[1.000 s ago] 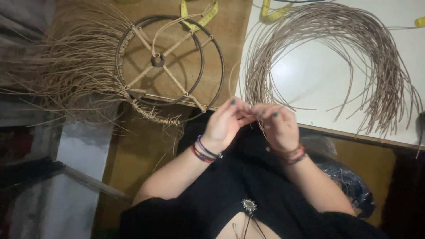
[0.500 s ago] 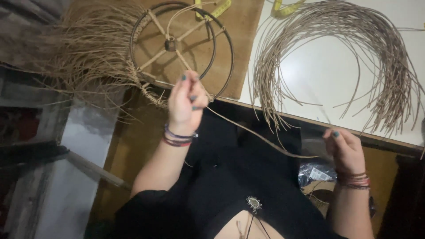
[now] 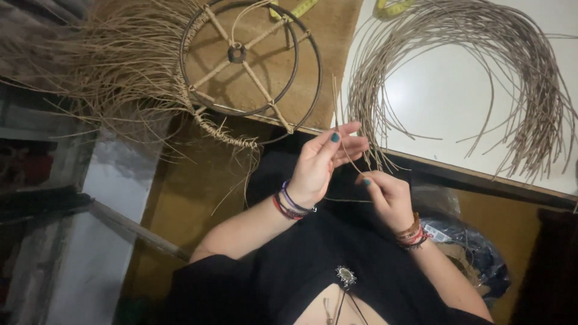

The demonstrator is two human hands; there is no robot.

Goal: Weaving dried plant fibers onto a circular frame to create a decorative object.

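So both hands are working one thin, pale tan strand of fibre (image 3: 341, 129), stiff and wiry looking. The left hand (image 3: 322, 165) has its fingers loosely spread and curled, with the strand running up past the fingertips toward 12 o'clock. The right hand (image 3: 385, 195) sits just beside it at 4 o'clock, fingertips pinched together on the lower end. Up at 11 o'clock there's a round dark metal wire frame (image 3: 250, 66), two rings joined by five cord-wrapped spokes, with a shaggy fringe of dry straw-like fibres (image 3: 102, 66) woven along its left rim. At 2 o'clock a big curved bundle of the same tan strands (image 3: 518, 72) lies on the smooth white table (image 3: 445, 90).
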